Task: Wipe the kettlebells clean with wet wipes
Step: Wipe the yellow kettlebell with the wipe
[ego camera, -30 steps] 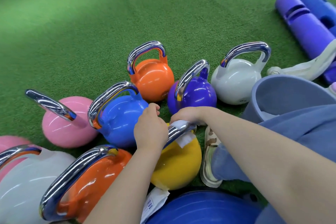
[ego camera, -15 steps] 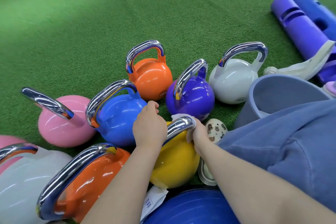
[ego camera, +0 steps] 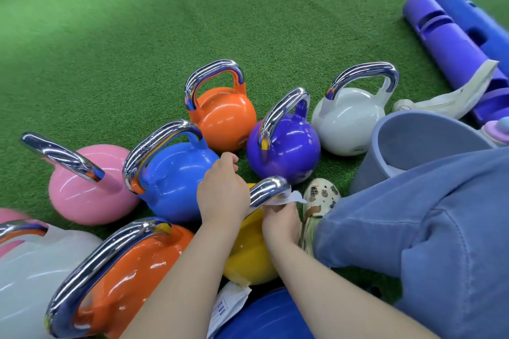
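A yellow kettlebell (ego camera: 249, 259) with a chrome handle (ego camera: 268, 191) sits low in the middle of the view. My left hand (ego camera: 221, 194) grips the near part of that handle. My right hand (ego camera: 281, 221) holds a white wet wipe (ego camera: 290, 198) against the handle's far right bend. Around it stand a blue kettlebell (ego camera: 176, 184), a purple one (ego camera: 283, 151), two orange ones (ego camera: 224, 118) (ego camera: 121, 281), a pink one (ego camera: 85, 187) and two white ones (ego camera: 344, 118) (ego camera: 30, 278).
Green turf (ego camera: 137, 36) covers the floor. A grey bucket (ego camera: 407, 140) stands at the right behind my blue-jeaned knee (ego camera: 413, 228) and patterned shoe (ego camera: 319, 195). Purple and blue rolls (ego camera: 454, 36) lie at far right. A wipes packet (ego camera: 228, 308) and a blue ball (ego camera: 264, 316) lie near the bottom.
My right hand has slid the wipe from the top of the yellow kettlebell's handle down around its right bend. The left hand has kept its grip.
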The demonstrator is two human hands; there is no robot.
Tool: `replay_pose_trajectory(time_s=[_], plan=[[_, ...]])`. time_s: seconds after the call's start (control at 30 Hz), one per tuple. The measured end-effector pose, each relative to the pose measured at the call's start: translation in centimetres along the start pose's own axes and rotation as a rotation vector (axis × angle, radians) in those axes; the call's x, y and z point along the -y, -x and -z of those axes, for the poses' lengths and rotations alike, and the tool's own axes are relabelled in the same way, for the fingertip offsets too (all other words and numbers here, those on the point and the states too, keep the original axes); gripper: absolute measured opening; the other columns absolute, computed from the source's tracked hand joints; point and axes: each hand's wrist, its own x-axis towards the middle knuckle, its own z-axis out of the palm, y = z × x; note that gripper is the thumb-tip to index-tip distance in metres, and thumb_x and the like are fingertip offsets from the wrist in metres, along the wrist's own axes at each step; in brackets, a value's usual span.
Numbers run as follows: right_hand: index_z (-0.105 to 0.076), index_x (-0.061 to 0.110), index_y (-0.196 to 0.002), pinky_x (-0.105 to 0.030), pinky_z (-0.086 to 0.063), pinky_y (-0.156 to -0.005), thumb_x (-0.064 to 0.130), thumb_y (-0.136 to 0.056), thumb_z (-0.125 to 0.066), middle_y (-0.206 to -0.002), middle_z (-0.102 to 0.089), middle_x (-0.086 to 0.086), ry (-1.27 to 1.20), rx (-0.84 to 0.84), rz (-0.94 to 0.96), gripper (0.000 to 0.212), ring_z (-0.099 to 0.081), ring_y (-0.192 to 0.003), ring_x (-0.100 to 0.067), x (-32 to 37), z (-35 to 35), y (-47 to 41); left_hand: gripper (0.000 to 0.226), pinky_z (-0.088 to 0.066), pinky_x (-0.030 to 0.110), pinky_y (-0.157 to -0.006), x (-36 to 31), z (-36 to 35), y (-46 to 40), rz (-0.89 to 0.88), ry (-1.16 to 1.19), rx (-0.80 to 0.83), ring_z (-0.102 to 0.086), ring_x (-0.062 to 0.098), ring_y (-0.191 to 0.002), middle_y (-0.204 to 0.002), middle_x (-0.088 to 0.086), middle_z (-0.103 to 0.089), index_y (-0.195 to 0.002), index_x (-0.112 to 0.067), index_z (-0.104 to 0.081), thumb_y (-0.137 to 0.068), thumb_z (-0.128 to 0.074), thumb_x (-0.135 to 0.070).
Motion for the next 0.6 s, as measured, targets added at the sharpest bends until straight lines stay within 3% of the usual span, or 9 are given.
replay_pose_trajectory(time_s=[0.07,0.2,0.27,0.33,0.37,0.43,0.53,0.6], plan=[[-0.053,0.011,-0.114,-0.038,-0.042,-0.098,0.03,-0.092,-0.045,-0.117,-0.061,-0.011,0.041,0.045,0.002,0.031,-0.055,-0.11,-0.032,0.9,0.5,-1.3,0.04,-0.038,0.038,-0.084,0.1,0.0,0.0,-0.005,0.005,-0.005,-0.051,0.024,-0.107,-0.12,-0.003,-0.057,-0.12,-0.017,-0.049,-0.085,-0.039,-0.001],[-0.042,0.013,-0.137,-0.03,-0.041,-0.09,0.02,-0.092,-0.043,-0.127,-0.057,-0.009,0.186,0.166,0.143,0.046,-0.054,-0.113,-0.028,1.5,1.3,-3.3,0.039,-0.039,0.039,-0.083,0.1,0.1,-0.1,-0.002,0.02,-0.005,-0.05,0.024,-0.106,-0.119,-0.004,-0.057,-0.119,-0.017,-0.049,-0.085,-0.039,-0.001],[-0.052,0.014,-0.128,-0.028,-0.042,-0.084,0.017,-0.088,-0.048,-0.116,-0.062,-0.007,0.151,0.174,0.218,0.04,-0.057,-0.104,-0.026,1.3,1.5,-3.8,0.038,-0.039,0.038,-0.082,0.1,0.1,-0.1,0.001,0.016,-0.007,-0.051,0.024,-0.106,-0.119,-0.004,-0.057,-0.119,-0.018,-0.049,-0.086,-0.039,-0.001],[-0.061,0.021,-0.106,-0.026,-0.043,-0.075,0.014,-0.087,-0.05,-0.095,-0.062,-0.002,0.042,0.144,0.264,0.022,-0.056,-0.089,-0.022,1.5,1.8,-3.5,0.037,-0.039,0.038,-0.082,0.1,0.2,-0.1,-0.009,0.005,-0.012,-0.051,0.024,-0.105,-0.119,-0.003,-0.057,-0.119,-0.018,-0.049,-0.086,-0.039,-0.002],[-0.059,0.025,-0.087,-0.023,-0.042,-0.066,0.014,-0.089,-0.048,-0.082,-0.059,0.001,-0.011,0.128,0.272,0.015,-0.053,-0.079,-0.018,1.9,2.2,-3.2,0.037,-0.04,0.038,-0.081,0.2,0.1,-0.2,-0.014,0.001,-0.014,-0.051,0.024,-0.104,-0.118,-0.003,-0.057,-0.118,-0.018,-0.049,-0.086,-0.039,-0.003],[-0.043,0.022,-0.062,-0.022,-0.028,-0.049,0.019,-0.093,-0.043,-0.062,-0.047,0.006,-0.065,0.089,0.319,0.032,-0.041,-0.06,-0.012,3.0,3.0,-2.5,0.037,-0.041,0.039,-0.082,0.2,0.1,-0.2,-0.011,0.001,-0.024,-0.051,0.025,-0.104,-0.118,-0.003,-0.057,-0.118,-0.018,-0.049,-0.086,-0.04,-0.003],[-0.033,0.018,-0.057,-0.03,-0.025,-0.05,0.026,-0.097,-0.039,-0.056,-0.038,0.004,0.048,0.094,0.528,0.04,-0.03,-0.055,-0.012,4.1,4.1,-1.2,0.037,-0.041,0.039,-0.082,0.2,0.0,-0.2,-0.01,0.01,-0.038,-0.052,0.025,-0.104,-0.117,-0.003,-0.057,-0.117,-0.018,-0.049,-0.085,-0.04,-0.002],[-0.03,0.022,-0.059,-0.032,-0.027,-0.055,0.024,-0.097,-0.038,-0.059,-0.037,0.004,0.329,0.085,0.736,0.039,-0.032,-0.057,-0.013,4.3,4.4,-1.1,0.037,-0.04,0.039,-0.083,0.3,0.0,-0.2,-0.008,0.021,-0.049,-0.051,0.026,-0.105,-0.117,-0.002,-0.057,-0.117,-0.017,-0.049,-0.085,-0.04,-0.001]])
